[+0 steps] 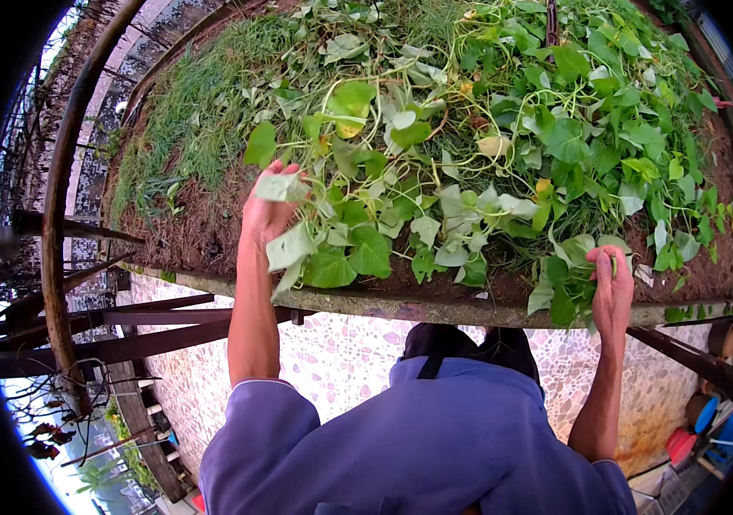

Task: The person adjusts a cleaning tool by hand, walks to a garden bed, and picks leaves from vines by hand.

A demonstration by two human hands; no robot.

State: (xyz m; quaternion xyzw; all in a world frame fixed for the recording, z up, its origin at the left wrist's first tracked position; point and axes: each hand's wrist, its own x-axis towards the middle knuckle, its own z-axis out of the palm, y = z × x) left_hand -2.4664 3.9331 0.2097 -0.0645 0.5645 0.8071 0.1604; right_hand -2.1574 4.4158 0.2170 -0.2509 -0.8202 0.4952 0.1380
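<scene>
Leafy green vines (pixel 399 193) with heart-shaped leaves sprawl across a soil bed in front of me. My left hand (pixel 273 199) is raised among leaves and stems at the left of the vines, palm up with curled fingers; a pale leaf covers part of it, so whether it grips a stem cannot be told. Near the bed's front edge at the right, my right hand (pixel 612 277) pinches a bunch of leaves (pixel 563 290) on green stems, which hangs beside the fingers.
A concrete rim (pixel 418 311) edges the bed, close before my body. Grass (pixel 199 141) grows on the bed's left part. A curved wooden pole (pixel 57 193) and dark beams (pixel 167 315) stand at the left. At the lower right are blue and red containers (pixel 680 445).
</scene>
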